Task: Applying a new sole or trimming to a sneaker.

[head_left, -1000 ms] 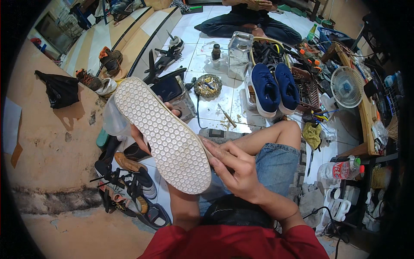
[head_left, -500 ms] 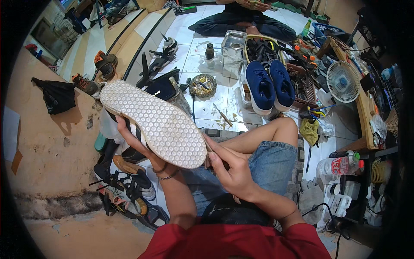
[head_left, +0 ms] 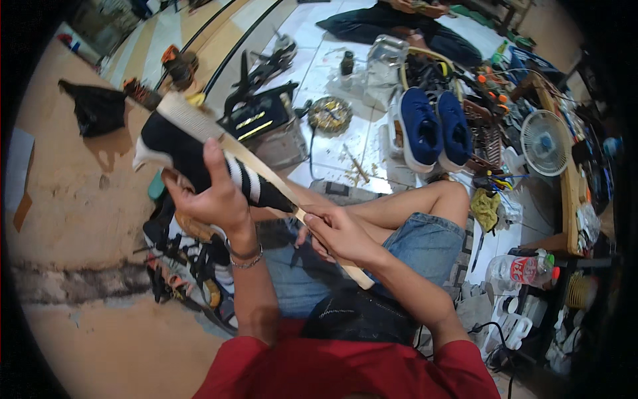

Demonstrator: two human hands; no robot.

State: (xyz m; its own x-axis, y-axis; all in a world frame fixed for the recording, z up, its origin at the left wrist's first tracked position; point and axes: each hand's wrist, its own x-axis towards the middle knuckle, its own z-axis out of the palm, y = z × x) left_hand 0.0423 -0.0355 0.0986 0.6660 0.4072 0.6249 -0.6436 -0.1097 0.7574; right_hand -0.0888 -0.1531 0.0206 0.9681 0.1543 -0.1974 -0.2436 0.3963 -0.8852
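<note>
Shoe has rolled since the earlier frame: tread faced the camera, now the black sneaker (head_left: 189,149) shows its side, white stripes in view, and the left hand (head_left: 216,196) is plain across it. Sneaker is held up left of centre, partly over the denim shorts (head_left: 428,246). Left fingers grasp it, thumb up against the edge of the cream sole (head_left: 249,158), the rest wrapped beneath. Right hand (head_left: 342,233) has its fingers pinched around the sole's near stretch, and the sole's end sticks out past them.

Progress, as a judgement: partway. Sole lies along the upper for most of the far stretch; near end looks parted from the upper, so that join seems the part left undone. Pointed tool (head_left: 357,164) lies on the tiled floor (head_left: 325,156), not in use. Blue sneakers (head_left: 420,126) stand apart, untouched.

Hard to make out: right hand covers where sole and upper meet, so can't confirm how far the gap runs. Tread is turned away. Can't tell toe from heel for sure; far end is blurred. Other person (head_left: 425,33) is cut off by the top edge.
</note>
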